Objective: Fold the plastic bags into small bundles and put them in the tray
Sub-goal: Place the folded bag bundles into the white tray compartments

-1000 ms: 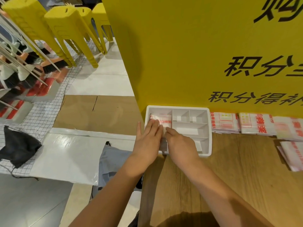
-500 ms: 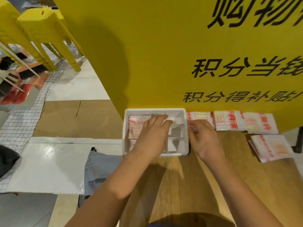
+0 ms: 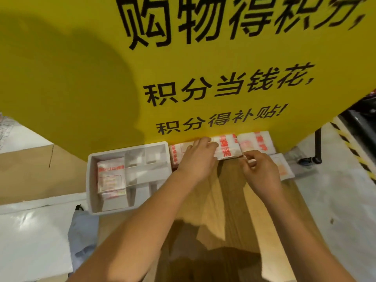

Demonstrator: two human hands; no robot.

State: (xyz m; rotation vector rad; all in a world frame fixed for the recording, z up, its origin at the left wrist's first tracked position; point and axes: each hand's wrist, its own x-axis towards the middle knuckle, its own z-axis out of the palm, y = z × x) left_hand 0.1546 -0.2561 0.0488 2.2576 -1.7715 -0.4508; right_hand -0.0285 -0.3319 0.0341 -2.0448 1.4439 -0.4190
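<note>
Both our forearms are bare and enter from the bottom edge, the left slanting in from the lower left and the right from the lower right. They draw closer toward the wrists. Our left grip [image 3: 198, 157] lies palm down with its back toward us, fingers [image 3: 205, 142] bent at the knuckles. Whether they close round anything we cannot tell, since the hand hides its own underside. Our right grip [image 3: 262, 171] sits just beside it, fingers curled, with thumb and forefinger pinched on the near corner of a folded bag [image 3: 225, 147]. The two grips are near each other but apart.
</note>
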